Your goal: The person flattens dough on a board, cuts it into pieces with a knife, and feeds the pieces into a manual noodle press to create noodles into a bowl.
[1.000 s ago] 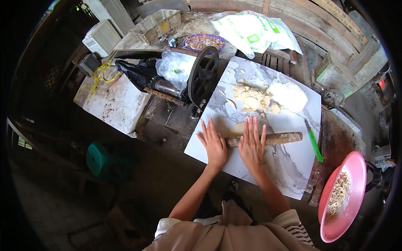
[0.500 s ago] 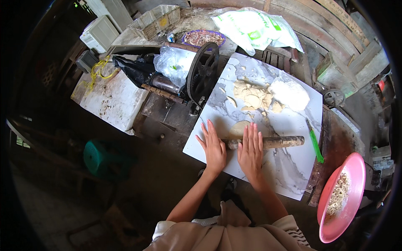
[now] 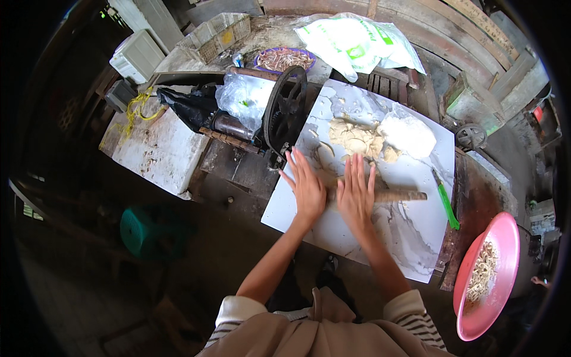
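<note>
A dark wooden rolling pin (image 3: 399,196) lies crosswise on the white marble-patterned board (image 3: 410,238). My left hand (image 3: 310,191) rests flat with fingers spread at the pin's left end. Beside it, my right hand (image 3: 355,195) presses flat over the pin's middle, fingers stretched forward. Both palms hide much of the pin and whatever dough is beneath it. Just beyond my fingertips sits a heap of pale dough pieces (image 3: 355,138). A clear plastic bag of white powder (image 3: 408,132) adjoins the heap on its right. A green-handled knife (image 3: 447,203) lies along the board's right edge.
Left of the board stands a machine with a dark iron wheel (image 3: 286,110). A pink basin (image 3: 505,273) of pale strips is at the right. Behind are a purple-rimmed tray (image 3: 285,59), a white sack (image 3: 357,44) and a plastic crate (image 3: 217,35). A green stool (image 3: 140,232) stands left.
Both hands have slid forward over the rolling pin, which has rolled slightly away from me. The round dough piece seen beyond the pin is now hidden.
</note>
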Motion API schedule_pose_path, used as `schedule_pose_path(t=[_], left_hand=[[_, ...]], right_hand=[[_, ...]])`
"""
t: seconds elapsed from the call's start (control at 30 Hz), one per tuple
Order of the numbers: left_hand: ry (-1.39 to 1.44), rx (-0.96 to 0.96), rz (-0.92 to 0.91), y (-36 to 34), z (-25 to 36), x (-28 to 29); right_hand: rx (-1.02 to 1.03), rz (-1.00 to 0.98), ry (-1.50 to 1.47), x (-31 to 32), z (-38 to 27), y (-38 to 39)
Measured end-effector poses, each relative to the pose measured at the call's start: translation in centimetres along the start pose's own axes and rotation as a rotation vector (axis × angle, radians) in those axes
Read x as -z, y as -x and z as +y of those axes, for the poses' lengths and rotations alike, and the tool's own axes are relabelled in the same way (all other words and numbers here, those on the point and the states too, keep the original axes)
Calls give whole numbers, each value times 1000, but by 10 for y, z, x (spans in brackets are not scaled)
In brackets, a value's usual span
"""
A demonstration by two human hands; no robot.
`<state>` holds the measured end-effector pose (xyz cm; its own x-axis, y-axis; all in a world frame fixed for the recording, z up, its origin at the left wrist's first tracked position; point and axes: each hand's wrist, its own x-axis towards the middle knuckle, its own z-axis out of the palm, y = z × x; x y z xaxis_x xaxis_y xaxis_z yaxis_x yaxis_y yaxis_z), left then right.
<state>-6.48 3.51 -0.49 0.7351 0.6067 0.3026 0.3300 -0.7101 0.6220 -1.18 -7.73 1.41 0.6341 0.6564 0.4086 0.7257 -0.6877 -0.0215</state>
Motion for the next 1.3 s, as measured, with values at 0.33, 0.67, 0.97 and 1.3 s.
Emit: schedule_pose_path(t=[0.33,0.67,0.97,1.3], left_hand=[[-63,-73,-22,-16,4,1],[-110,-201,-50,24,0,9],[-150,-248,-45,7,3,4],[-69,-309,-39,25,-2,4]], right_hand=[[-6,30,-16,-2,1,-12],[-13,-15,-72,9,-10,28],[1,35,-127,0,-1,17],[-7,28,5,7,-8,38]])
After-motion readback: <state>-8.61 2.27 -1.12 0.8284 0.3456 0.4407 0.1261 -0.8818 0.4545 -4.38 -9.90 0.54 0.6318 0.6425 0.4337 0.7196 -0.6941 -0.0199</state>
